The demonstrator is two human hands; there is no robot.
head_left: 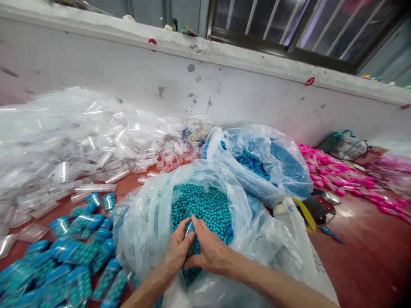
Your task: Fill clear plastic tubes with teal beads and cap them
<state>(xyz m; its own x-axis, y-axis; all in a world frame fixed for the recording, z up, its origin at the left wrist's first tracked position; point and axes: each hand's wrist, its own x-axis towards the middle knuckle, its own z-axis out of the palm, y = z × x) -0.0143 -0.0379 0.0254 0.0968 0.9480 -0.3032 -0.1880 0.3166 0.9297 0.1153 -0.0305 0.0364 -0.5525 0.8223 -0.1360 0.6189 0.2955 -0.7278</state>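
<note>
Both my hands meet over an open plastic bag point(146, 214) full of small teal balls point(208, 203). Between their fingertips is a small clear-and-blue container point(189, 228), mostly covered by the fingers. My left hand point(177, 246) grips its left side, fingers closed. From the right, my right hand point(212, 250) is closed on the same piece, its thumb lower down over the balls. A few blue caps point(229, 233) lie at the right edge of the balls. To the left is a pile of blue-capped clear containers point(83, 252) filled with teal balls.
Behind stands another plastic bag point(289, 164) holding blue caps point(252, 164). Clear plastic sleeves point(122, 143) are heaped at left against the wall point(180, 77). Pink-capped pieces point(337, 169) lie at right, near a dark headlamp-like device point(321, 203) and a blue pen-like stick point(332, 235) on the red floor.
</note>
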